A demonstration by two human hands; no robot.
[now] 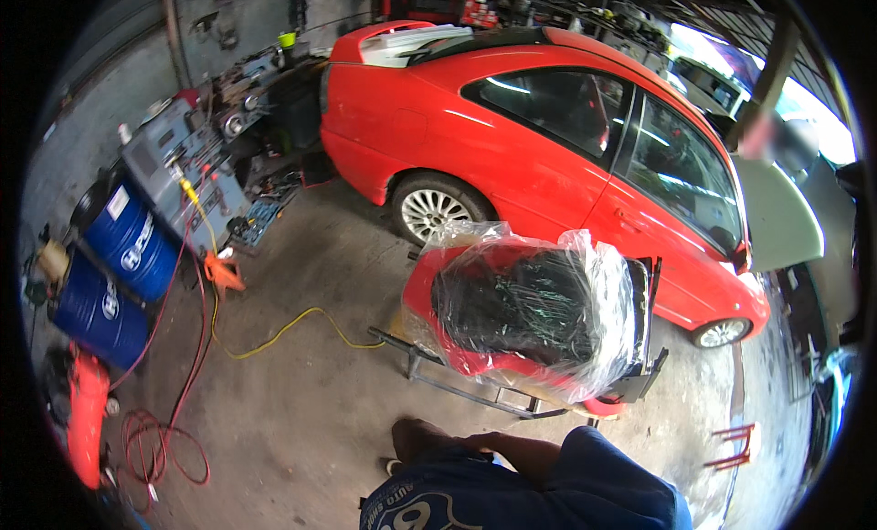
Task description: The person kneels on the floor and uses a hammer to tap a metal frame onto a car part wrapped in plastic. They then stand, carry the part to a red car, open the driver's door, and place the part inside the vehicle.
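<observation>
At the lower edge my right forearm comes out of a blue sleeve (585,471) and crosses in front of my body. My right hand (481,441) rests low against my clothing beside a bare leg (420,436); its fingers are too dark and small to make out. My left hand does not show. Ahead of me a red car part (425,288) with a black middle lies on a dark metal stand (466,397). Crumpled clear plastic film (607,302) covers much of it. My right hand is apart from the part and the stand.
A red car (548,119) stands behind the stand. Blue drums (137,247), a grey workbench (151,160) and an orange jack (224,271) are at left. A yellow hose (292,324) and a coiled red hose (164,439) cross the floor. At right stands a small red stool (735,446).
</observation>
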